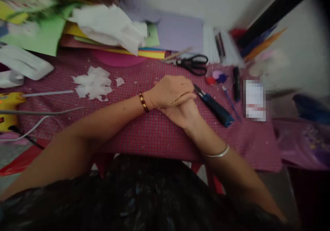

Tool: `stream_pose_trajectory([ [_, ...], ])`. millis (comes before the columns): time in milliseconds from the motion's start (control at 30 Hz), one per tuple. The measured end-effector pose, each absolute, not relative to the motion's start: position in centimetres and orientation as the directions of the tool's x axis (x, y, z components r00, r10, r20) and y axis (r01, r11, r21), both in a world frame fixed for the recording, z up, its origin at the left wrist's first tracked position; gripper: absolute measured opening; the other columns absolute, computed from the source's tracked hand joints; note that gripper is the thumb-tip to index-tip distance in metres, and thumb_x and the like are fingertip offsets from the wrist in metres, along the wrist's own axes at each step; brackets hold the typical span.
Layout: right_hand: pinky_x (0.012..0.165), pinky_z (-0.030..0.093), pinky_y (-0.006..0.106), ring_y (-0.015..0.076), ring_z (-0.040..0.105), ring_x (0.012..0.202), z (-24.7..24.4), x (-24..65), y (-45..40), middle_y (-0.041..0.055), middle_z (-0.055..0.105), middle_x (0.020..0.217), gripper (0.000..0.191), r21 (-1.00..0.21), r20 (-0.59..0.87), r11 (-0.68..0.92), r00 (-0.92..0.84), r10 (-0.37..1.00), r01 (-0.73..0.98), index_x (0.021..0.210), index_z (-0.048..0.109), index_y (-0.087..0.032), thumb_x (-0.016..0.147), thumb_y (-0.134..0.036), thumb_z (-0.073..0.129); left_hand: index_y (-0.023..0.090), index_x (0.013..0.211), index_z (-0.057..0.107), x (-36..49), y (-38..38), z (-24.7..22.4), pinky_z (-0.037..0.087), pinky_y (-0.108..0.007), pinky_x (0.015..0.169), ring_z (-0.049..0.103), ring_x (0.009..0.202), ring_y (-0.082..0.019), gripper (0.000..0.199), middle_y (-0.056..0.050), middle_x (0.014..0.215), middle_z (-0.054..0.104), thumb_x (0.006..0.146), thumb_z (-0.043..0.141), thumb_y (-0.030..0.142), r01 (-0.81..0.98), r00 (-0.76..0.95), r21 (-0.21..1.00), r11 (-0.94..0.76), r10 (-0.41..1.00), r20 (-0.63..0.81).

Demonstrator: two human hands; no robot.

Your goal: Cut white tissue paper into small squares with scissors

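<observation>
Over the red checked tablecloth, my left hand lies across my right hand, palm to palm. The left wrist wears a beaded bracelet, the right a silver bangle. Both hands have fingers closed together; whether anything is between the palms is hidden. Just right of the hands is a blue-handled tool, its metal tip near the left fingertips. Black-handled scissors rest behind them. White paper scraps lie to the left of the hands.
A yellow glue gun with cables sits at the left edge, below a white device. Coloured papers and crumpled white paper fill the back. A black marker and thin brush lie right.
</observation>
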State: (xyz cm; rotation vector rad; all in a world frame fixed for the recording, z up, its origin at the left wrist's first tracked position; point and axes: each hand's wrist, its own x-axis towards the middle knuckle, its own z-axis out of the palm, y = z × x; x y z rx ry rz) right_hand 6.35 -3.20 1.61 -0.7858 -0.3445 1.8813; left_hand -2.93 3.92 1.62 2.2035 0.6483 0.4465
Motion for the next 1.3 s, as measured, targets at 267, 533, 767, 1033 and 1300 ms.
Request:
stream_pose_trajectory([
  [267,0.102,0.051,0.038,0.0178,0.069,0.096,0.0,8.7,-1.7,0.0037,0.073,0.100,0.020,-0.669,-0.302,-0.380,-0.234,0.924,-0.638,0.100,0.065,-0.023,0.088,-0.035,0.055,0.018,0.074,0.052,-7.3,6.1,5.0,0.046,-0.026,0.063,0.056,0.062,-0.011,0.021,-0.002,0.069,0.060,0.093,0.043,0.023,0.364,0.457,0.857,-0.365,0.872,0.178],
  [533,0.085,0.059,0.032,0.0131,0.069,0.079,0.0,7.4,-2.6,-0.0004,0.070,0.094,0.023,-0.882,-0.232,-0.263,-0.126,0.964,-0.392,0.095,0.065,-0.022,0.073,-0.017,0.069,0.014,0.088,0.060,-9.5,1.7,2.5,0.048,-0.025,0.068,0.060,0.071,-0.012,0.017,-0.003,0.079,0.066,0.076,0.065,0.025,0.264,0.521,0.920,-0.289,0.846,0.116],
  [767,0.075,0.059,0.033,0.0130,0.065,0.069,0.5,7.6,-2.2,-0.0030,0.064,0.077,0.024,-0.995,-0.096,-0.097,-0.133,0.986,0.006,0.086,0.056,-0.023,0.071,-0.028,0.074,0.016,0.077,0.056,-8.9,2.4,2.1,0.039,-0.023,0.059,0.052,0.063,-0.010,0.010,0.000,0.068,0.059,0.074,0.063,0.022,0.280,0.516,0.887,-0.366,0.837,0.183],
  [1033,0.072,0.061,0.037,0.0163,0.069,0.074,-0.8,7.8,-2.2,0.0037,0.068,0.099,0.029,-0.989,-0.143,-0.146,-0.148,0.979,-0.006,0.110,0.054,-0.025,0.081,-0.030,0.059,0.015,0.082,0.058,-9.3,2.9,0.3,0.045,-0.025,0.067,0.056,0.070,-0.012,0.011,-0.002,0.078,0.063,0.079,0.059,0.026,0.149,0.515,0.965,-0.215,0.850,0.110],
  [1300,0.076,0.061,0.038,0.0218,0.070,0.094,-0.4,8.2,-2.7,0.0076,0.067,0.111,0.043,-0.988,-0.126,-0.108,-0.175,0.976,0.110,0.123,0.049,-0.028,0.081,-0.027,0.059,0.015,0.084,0.061,-9.1,1.8,0.2,0.041,-0.026,0.065,0.054,0.071,-0.013,0.011,-0.003,0.080,0.063,0.076,0.062,0.022,0.274,0.534,0.913,-0.302,0.837,0.116],
])
